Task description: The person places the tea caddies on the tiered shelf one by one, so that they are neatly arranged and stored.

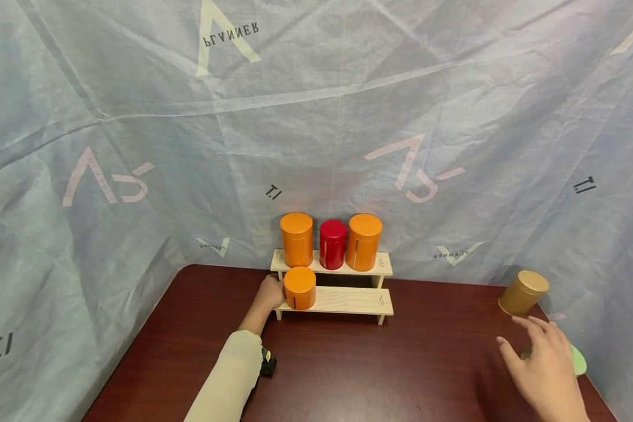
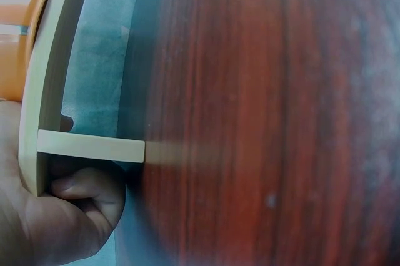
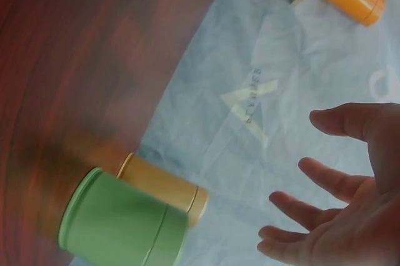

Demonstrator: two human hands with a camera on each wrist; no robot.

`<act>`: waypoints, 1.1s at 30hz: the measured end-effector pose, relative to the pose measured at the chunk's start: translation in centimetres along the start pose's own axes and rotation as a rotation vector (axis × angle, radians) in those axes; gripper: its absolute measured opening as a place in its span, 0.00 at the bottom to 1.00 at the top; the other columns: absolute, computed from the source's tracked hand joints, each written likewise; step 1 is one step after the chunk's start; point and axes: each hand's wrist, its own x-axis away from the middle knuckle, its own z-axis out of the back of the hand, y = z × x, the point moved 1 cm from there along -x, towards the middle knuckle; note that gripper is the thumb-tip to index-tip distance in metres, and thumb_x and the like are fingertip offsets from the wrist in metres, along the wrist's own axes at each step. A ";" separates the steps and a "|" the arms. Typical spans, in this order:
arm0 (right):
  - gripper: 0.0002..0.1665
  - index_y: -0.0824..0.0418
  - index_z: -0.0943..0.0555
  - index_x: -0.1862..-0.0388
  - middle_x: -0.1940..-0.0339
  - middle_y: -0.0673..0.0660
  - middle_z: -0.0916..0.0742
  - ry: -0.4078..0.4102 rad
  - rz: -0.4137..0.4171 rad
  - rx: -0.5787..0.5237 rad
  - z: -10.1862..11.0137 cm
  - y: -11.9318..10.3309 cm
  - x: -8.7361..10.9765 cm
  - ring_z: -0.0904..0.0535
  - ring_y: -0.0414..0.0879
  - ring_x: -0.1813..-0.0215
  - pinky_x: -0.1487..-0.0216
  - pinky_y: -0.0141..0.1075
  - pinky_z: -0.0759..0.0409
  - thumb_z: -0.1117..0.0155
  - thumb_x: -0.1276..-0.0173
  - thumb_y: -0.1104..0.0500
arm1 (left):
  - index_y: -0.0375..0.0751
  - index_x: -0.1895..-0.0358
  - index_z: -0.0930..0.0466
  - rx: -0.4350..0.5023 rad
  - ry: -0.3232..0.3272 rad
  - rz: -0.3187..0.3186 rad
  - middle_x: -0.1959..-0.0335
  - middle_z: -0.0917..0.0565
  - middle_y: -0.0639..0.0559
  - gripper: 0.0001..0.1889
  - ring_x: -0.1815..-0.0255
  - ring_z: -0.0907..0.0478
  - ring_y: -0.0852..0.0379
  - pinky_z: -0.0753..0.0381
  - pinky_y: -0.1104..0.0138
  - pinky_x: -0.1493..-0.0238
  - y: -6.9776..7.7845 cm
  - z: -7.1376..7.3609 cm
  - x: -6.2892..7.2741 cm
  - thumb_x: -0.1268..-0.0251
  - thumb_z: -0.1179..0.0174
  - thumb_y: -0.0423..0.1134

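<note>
Left hand (image 1: 271,291): fingers curled round left end of pale wooden two-tier stand (image 1: 348,300)
Right hand (image 1: 548,366): fingers spread wide, near green cylindrical tin (image 3: 119,222)
Stand: on reddish-brown wood-grain table (image 1: 401,363)

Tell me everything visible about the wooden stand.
The stand looks like pale bare wood with visible grain. It has two flat steps, the back one higher, on short legs. It stands upright on the dark table. Two taller orange cans and a red can rest on the upper step, a shorter orange can on the lower. The left hand grips the lower step's left end.
</note>
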 end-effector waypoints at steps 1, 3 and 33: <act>0.28 0.78 0.23 0.40 0.38 0.83 0.25 -0.004 -0.016 0.011 0.1 0.3 0.0 0.38 0.83 0.30 0.16 0.67 0.56 0.27 0.34 0.65 | 0.32 0.51 0.19 -0.008 0.002 -0.002 0.80 0.31 0.54 0.23 0.78 0.33 0.56 0.30 0.65 0.72 0.1 0.0 0.0 0.16 0.55 0.51; 0.28 0.78 0.23 0.39 0.37 0.85 0.26 -0.011 -0.044 0.026 0.3 0.8 -0.1 0.39 0.83 0.28 0.16 0.67 0.58 0.28 0.33 0.64 | 0.30 0.48 0.19 -0.015 0.006 -0.006 0.79 0.30 0.53 0.24 0.77 0.31 0.55 0.29 0.65 0.70 0.2 0.0 0.0 0.16 0.54 0.50; 0.50 0.75 0.45 0.23 0.26 0.93 0.53 -0.376 -0.478 0.141 0.0 7.4 0.2 0.58 0.90 0.26 0.39 0.79 0.42 0.37 0.25 0.43 | 0.29 0.44 0.20 -0.012 0.007 0.007 0.79 0.29 0.53 0.23 0.77 0.31 0.56 0.29 0.66 0.71 0.3 0.1 0.1 0.17 0.54 0.48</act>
